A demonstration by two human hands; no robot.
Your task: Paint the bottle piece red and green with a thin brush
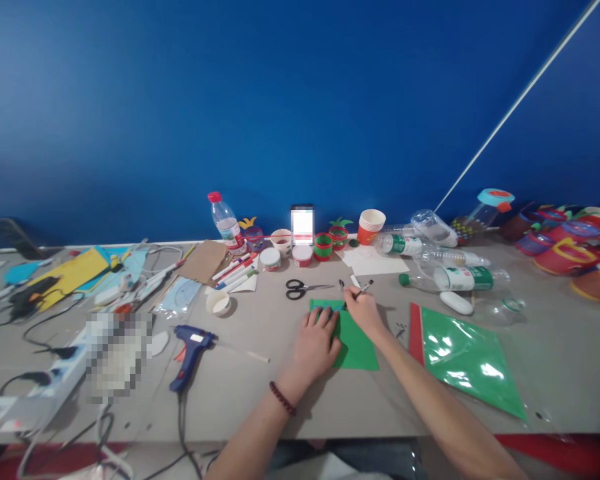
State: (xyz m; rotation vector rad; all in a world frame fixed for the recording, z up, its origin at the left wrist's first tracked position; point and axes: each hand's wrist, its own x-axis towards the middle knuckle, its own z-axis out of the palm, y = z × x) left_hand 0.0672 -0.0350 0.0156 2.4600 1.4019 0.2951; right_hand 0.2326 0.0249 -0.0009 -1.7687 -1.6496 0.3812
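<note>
Both forearms reach in from the bottom edge, over the grey table (pixel 260 393), the biggest thing in view, with a blue wall behind it. Lying to the right of the hands is a clear bag of green sheets (pixel 467 363), with a red strip along its near-left edge. Beyond it, further right, lie several emptied plastic bottles (pixel 463 277). Well to the left of the hands rests a blue glue gun (pixel 190 353), its cord trailing off the near edge.

Under the hands lies a green paper sheet (pixel 353 340). The left hand (pixel 316 345), a bead bracelet on its wrist, presses flat on the sheet with fingers spread, gripping nothing. The right hand (pixel 363 310) is closed around a black pen (pixel 364 289) whose tip meets the sheet's far edge. This looks like marking or drawing on the paper; carrying the line on would call for a steady pinning hand. Just beyond the hands lie black scissors (pixel 300 289).
</note>
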